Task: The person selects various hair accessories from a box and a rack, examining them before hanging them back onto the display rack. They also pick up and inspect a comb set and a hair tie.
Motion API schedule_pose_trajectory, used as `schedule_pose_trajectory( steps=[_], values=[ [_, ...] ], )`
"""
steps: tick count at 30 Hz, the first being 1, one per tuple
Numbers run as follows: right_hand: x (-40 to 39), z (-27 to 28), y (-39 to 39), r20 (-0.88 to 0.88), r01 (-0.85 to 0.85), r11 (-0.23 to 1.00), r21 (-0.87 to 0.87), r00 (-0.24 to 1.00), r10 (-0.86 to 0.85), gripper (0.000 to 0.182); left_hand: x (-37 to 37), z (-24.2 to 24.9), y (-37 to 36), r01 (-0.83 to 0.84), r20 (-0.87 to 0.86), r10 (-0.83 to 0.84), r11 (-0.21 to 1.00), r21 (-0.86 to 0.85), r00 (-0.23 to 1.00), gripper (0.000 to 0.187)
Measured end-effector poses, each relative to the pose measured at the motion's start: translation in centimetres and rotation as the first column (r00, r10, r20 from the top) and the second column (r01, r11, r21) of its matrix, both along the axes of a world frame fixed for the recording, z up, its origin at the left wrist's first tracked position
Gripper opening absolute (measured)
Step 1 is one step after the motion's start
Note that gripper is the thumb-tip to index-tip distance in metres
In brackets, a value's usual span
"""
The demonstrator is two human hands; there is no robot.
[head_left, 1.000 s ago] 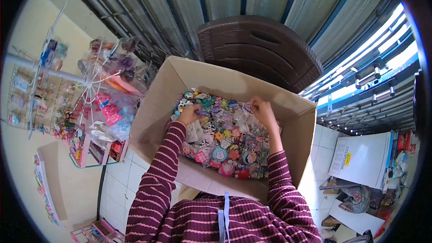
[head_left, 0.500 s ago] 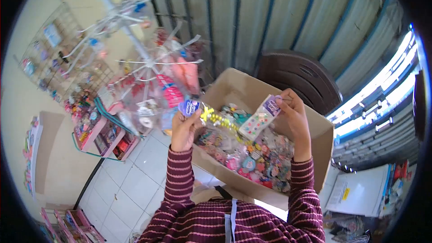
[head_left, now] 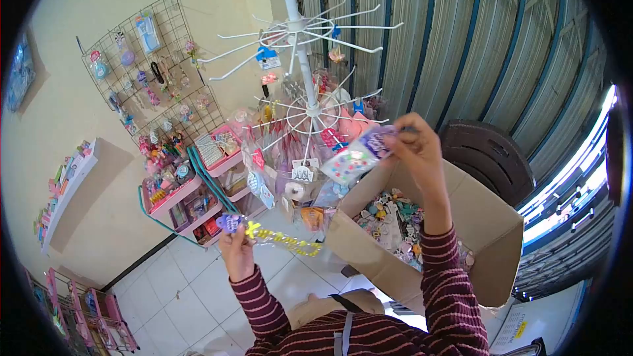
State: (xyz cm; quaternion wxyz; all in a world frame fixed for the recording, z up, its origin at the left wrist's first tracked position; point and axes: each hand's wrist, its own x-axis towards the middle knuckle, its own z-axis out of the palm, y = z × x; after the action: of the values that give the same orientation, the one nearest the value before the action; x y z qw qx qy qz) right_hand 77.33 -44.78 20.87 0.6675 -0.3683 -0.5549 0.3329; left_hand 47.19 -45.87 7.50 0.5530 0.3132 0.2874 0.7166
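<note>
Dotted packet (head_left: pixel 356 158) nearer rack (head_left: pixel 312 109), in right hand (head_left: pixel 419 150)

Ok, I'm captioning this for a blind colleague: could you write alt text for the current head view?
A person's left hand holds a yellow beaded strand with a purple tag, and the right hand holds a colourfully dotted packet. Ahead stands a white display rack; to the right is an open cardboard box of trinkets.

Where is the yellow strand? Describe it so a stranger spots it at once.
From the box, look left in the picture to the left hand. The strand stretches from that hand toward the box. Its yellow beads set it apart from the white packet with coloured dots in the right hand.
</note>
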Motion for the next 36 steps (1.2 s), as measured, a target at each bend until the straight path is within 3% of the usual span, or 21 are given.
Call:
schedule_pose_trajectory(
  steps=[2, 4, 5, 7, 11, 13, 15, 18, 22, 24, 28, 30, 31, 33, 36],
  values=[
    [-2.0, 0.7, 1.1, 0.201, -0.103, 0.994, 0.023, 0.975, 0.096, 0.025, -1.1, 0.0, -0.3, -0.034, 0.011, 0.034, 0.999, 0.003, 0.999, 0.01],
    [-4.2, 2.2, 1.8, 0.451, -0.171, 0.982, -0.085, 0.872, 0.191, 0.048, -2.5, -0.4, -0.6, -0.049, -0.018, 0.05, 0.997, 0.062, 0.999, 0.013],
    [-5.3, 2.5, 2.4, 0.451, -0.172, 0.982, -0.082, 0.872, 0.191, 0.048, -3.0, -0.7, -0.6, -0.05, -0.018, 0.051, 0.997, 0.064, 0.999, 0.013],
    [-7.3, 2.7, 3.9, 0.542, -0.35, 0.935, -0.059, 0.775, 0.324, 0.068, -3.6, -0.4, -0.9, -0.108, -0.064, 0.113, 0.991, 0.074, 0.992, 0.013],
    [-9.3, 3.8, 5.4, 0.554, -0.394, 0.918, -0.037, 0.757, 0.347, 0.077, -4.7, -0.2, -1.5, -0.145, -0.07, 0.15, 0.987, 0.07, 0.986, 0.013],
    [-9.0, 4.2, 5.4, 0.517, -0.281, 0.957, -0.07, 0.811, 0.275, 0.081, -5.2, -0.6, -1.5, -0.183, -0.035, 0.185, 0.982, 0.042, 0.982, 0.013],
    [-8.3, 4.0, 5.4, 0.503, -0.301, 0.952, -0.052, 0.816, 0.285, 0.084, -5.7, -0.5, -1.5, -0.195, -0.04, 0.196, 0.98, 0.035, 0.98, 0.013],
    [-6.4, 4.2, 5.0, 0.469, -0.211, 0.977, 0.035, 0.867, 0.171, 0.087, -6.1, -1.1, -1.4, -0.195, -0.033, 0.197, 0.98, 0.037, 0.98, 0.012],
    [-1.0, 3.8, 5.4, 0.43, 0.048, 0.99, 0.133, 0.897, -0.101, 0.09, -6.4, -1.8, -1.9, -0.152, -0.05, 0.155, 0.986, 0.065, 0.987, 0.015],
    [1.6, 4.1, 4.4, 0.381, 0.141, 0.984, 0.11, 0.908, -0.173, 0.09, -6.5, -2.0, -2.1, -0.158, -0.042, 0.16, 0.986, 0.059, 0.986, 0.016],
    [3.1, 5.5, 1.3, 0.375, 0.095, 0.995, 0.003, 0.923, -0.089, 0.089, -7.0, -2.5, -2.1, -0.156, -0.053, 0.159, 0.986, 0.06, 0.986, 0.017],
    [2.2, 5.6, 0.7, 0.425, -0.081, 0.988, 0.131, 0.905, 0.018, 0.088, -6.2, -1.7, -2.1, -0.231, -0.018, 0.231, 0.973, 0.004, 0.973, 0.014],
    [1.7, 5.5, 0.7, 0.422, -0.075, 0.989, 0.127, 0.907, 0.014, 0.088, -6.2, -1.8, -2.1, -0.225, -0.022, 0.224, 0.974, 0.0, 0.974, 0.014],
    [0.6, 5.6, 1.4, 0.455, -0.271, 0.962, -0.039, 0.852, 0.259, 0.088, -6.1, -2.1, -1.9, -0.193, -0.028, 0.193, 0.981, 0.007, 0.981, 0.014],
    [-0.5, 5.3, 3.8, 0.484, -0.311, 0.948, -0.071, 0.82, 0.305, 0.088, -5.8, -1.9, -2.1, -0.171, -0.027, 0.171, 0.985, 0.011, 0.985, 0.013]
  ],
)
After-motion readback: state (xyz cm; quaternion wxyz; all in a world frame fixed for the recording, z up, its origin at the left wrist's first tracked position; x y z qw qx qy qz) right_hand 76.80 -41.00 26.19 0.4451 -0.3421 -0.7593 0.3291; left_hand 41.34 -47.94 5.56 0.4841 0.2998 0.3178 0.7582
